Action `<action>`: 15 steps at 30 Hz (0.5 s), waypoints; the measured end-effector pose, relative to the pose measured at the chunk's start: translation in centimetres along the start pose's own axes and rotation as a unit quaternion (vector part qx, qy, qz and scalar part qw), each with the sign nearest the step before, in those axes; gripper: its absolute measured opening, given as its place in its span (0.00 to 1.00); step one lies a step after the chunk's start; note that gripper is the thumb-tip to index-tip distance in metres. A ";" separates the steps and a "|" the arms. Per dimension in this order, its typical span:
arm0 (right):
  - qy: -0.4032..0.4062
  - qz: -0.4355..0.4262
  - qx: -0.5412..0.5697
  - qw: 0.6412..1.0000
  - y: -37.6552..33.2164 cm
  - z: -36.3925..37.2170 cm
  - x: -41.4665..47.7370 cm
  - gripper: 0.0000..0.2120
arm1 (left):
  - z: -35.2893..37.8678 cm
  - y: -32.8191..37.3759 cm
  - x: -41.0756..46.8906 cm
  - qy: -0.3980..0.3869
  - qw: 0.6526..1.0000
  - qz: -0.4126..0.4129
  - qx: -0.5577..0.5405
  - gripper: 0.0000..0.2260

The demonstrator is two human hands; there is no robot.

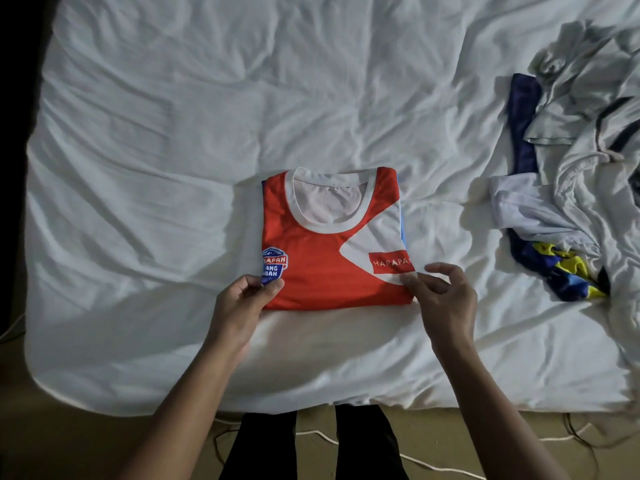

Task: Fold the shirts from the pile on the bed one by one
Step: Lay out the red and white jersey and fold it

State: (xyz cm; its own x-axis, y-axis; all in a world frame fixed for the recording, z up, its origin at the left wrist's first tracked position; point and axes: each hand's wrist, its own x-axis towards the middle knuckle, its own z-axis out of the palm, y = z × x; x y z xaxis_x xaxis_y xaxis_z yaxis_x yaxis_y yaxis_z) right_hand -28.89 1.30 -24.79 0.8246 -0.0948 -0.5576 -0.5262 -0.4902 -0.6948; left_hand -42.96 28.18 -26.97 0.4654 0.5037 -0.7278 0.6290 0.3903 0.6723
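Red shirt (322, 258) pinched by left hand (242, 301) and right hand (441, 294)

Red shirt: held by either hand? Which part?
Both. The left hand pinches the folded red shirt at its near-left corner, by the blue badge; the right hand pinches the near-right corner.
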 end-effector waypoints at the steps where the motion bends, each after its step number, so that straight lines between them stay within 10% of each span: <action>1: 0.002 0.007 -0.012 1.000 0.2 -0.1 -0.1 0.19 | -0.2 -0.4 -0.2 0.010 1.000 0.013 0.021 0.10; 15: -0.017 0.003 -0.062 0.998 -0.7 0.7 2.6 0.14 | 0.7 1.5 1.0 0.104 0.987 0.047 0.116 0.10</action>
State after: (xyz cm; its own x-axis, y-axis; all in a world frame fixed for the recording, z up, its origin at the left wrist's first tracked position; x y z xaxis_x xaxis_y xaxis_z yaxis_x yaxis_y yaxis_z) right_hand -26.56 1.99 -26.06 0.8131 -0.0697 -0.5780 -0.4996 -0.5930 -0.6314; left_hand -41.11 28.77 -26.74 0.4060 0.6866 -0.6032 0.7262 0.1583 0.6690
